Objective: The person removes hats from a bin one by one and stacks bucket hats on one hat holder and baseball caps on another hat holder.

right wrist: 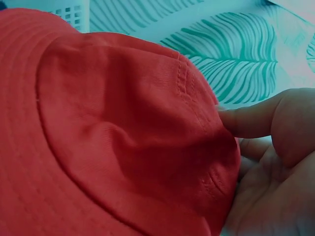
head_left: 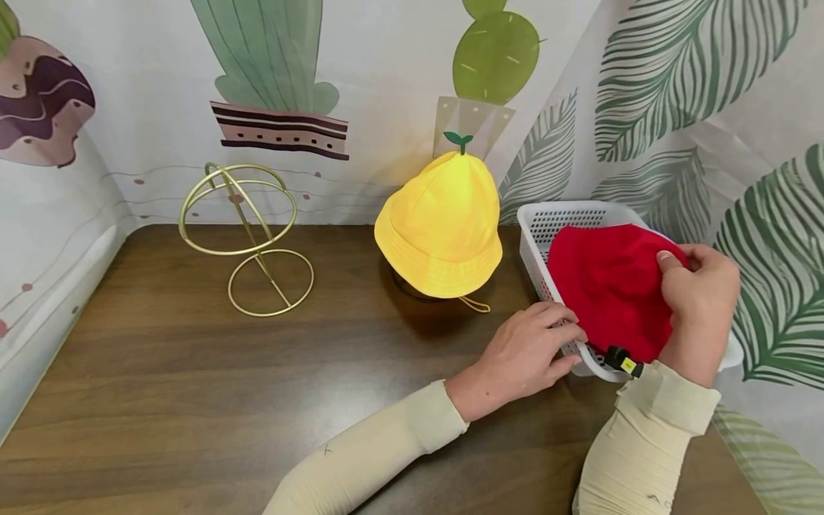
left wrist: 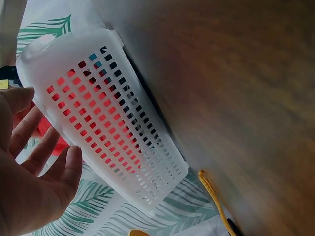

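A red bucket hat lies across the white basket, covering most of its inside. My right hand pinches the hat's crown between thumb and fingers; in the right wrist view the crown is creased and slack beside the thumb. At the basket's near left edge, my left hand rests its loosely bent fingers at the rim, close to the hat's brim. From the left wrist camera, red fabric shows through the holes of the basket wall.
A yellow hat with a green sprout on top sits on a stand left of the basket, its cord hanging down. Farther left stands a bare gold wire hat stand. Behind the brown table hangs a plant-patterned cloth.
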